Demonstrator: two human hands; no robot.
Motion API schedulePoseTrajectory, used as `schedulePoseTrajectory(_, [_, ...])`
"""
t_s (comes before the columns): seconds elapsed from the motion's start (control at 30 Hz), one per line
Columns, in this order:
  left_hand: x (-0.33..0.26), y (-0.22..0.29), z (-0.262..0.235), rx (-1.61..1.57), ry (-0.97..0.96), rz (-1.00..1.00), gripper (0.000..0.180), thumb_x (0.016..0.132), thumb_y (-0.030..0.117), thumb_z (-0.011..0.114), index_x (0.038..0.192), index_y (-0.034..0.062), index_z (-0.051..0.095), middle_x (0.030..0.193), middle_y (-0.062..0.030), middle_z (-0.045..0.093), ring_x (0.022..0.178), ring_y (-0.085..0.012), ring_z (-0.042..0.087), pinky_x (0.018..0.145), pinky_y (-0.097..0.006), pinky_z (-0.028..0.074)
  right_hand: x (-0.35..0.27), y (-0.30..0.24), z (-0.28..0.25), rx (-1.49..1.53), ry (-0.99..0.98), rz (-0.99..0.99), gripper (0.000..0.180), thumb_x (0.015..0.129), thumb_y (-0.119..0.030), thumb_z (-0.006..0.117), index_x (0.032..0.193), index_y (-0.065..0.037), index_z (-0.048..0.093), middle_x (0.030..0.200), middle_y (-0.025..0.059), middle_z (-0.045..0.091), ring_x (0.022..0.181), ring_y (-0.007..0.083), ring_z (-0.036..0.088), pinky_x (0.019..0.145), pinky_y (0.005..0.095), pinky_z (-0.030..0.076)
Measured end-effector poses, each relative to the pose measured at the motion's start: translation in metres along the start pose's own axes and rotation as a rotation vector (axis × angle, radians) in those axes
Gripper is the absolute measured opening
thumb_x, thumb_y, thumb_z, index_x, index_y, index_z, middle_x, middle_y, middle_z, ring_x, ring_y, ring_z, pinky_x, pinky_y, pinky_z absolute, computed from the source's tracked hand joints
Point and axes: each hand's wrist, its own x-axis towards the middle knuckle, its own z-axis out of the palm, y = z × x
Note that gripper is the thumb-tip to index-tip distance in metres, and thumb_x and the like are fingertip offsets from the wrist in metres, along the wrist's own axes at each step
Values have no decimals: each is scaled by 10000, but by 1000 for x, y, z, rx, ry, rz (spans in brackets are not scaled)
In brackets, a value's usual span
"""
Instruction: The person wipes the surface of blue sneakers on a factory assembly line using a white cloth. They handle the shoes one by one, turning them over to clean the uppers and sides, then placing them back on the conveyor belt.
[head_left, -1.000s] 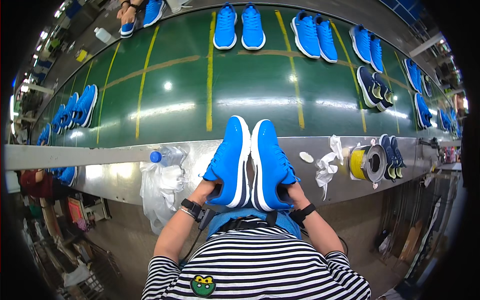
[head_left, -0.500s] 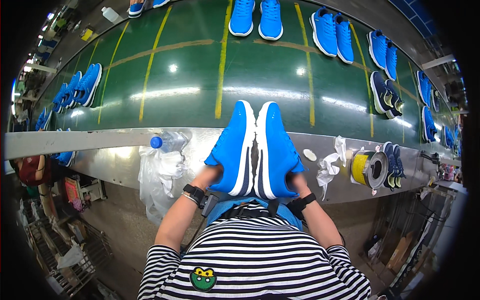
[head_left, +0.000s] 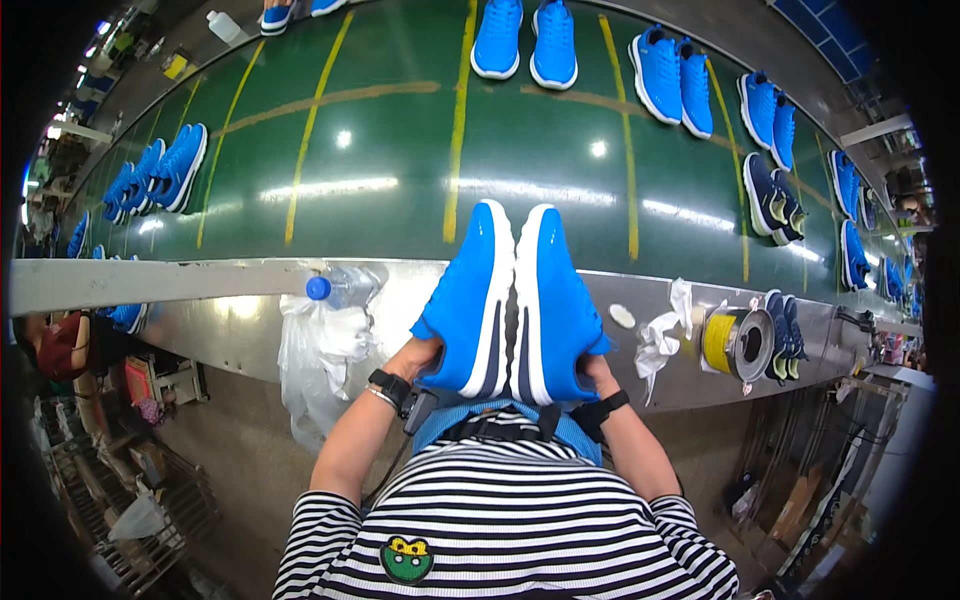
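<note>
My left hand (head_left: 412, 356) is pushed into the collar of a blue sneaker (head_left: 468, 300) and holds it from inside. Another blue sneaker (head_left: 553, 300) is carried the same way on my right hand (head_left: 600, 371). Both shoes lie on their sides with toes pointing away from me, and their white soles with dark heel inserts face each other. The soles are very close together along the middle; whether they touch at the heel I cannot tell. My fingers are hidden inside the shoes.
Beyond the metal ledge (head_left: 240, 335) runs a green conveyor belt (head_left: 380, 135) with several blue pairs and a dark pair (head_left: 770, 200). On the ledge are a capped clear bottle (head_left: 345, 287), a plastic bag (head_left: 315, 350), crumpled white paper (head_left: 658, 340), a yellow-banded round tin (head_left: 722, 337) and dark sneakers (head_left: 787, 330).
The belt's shoes and yellow lines have shifted slightly to the right. Both sneakers in my hands stay in nearly the same place and pose.
</note>
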Motion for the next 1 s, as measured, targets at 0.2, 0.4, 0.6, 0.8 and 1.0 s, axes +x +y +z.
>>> schedulePoseTrajectory(0.2, [-3,6,-6,-6,-117,84,413,904,188,487,1277,39,391,1244,-101,479,1087,-194,486,931,-318,402,-2,1,-4,120,-154,-45,481,914,-280,430,1308,-24,329,1283,152,431,1131,260,462,983,387,362])
schedulePoseTrajectory(0.4, [-4,-2,-30,100,-141,107,432,894,217,495,1273,33,400,1245,-100,478,1086,-189,481,949,-319,377,-1,-5,-25,3,-189,-19,486,887,-261,477,1293,-19,360,1265,138,453,1115,234,474,969,360,369])
schedulePoseTrajectory(0.6, [-13,1,-40,380,-98,297,414,857,172,514,1232,14,444,1211,-110,503,1064,-178,489,926,-309,390,-15,-30,-20,-385,-252,-117,511,863,-254,514,1290,-14,370,1263,126,458,1112,216,473,968,339,362])
schedulePoseTrajectory(0.8, [-31,16,-46,687,-110,325,437,802,124,565,1210,4,468,1154,-92,541,1018,-169,516,900,-290,406,-29,-42,-17,-653,-246,-260,536,839,-246,552,1288,-8,379,1262,115,463,1109,197,473,967,318,355])
schedulePoseTrajectory(1.0, [-42,24,-17,484,26,545,603,774,104,623,1315,34,366,1206,-82,512,1079,-135,477,934,-272,373,-54,-51,22,-557,-52,-520,644,745,-123,642,1310,-3,357,1266,105,464,1121,160,463,958,295,349])
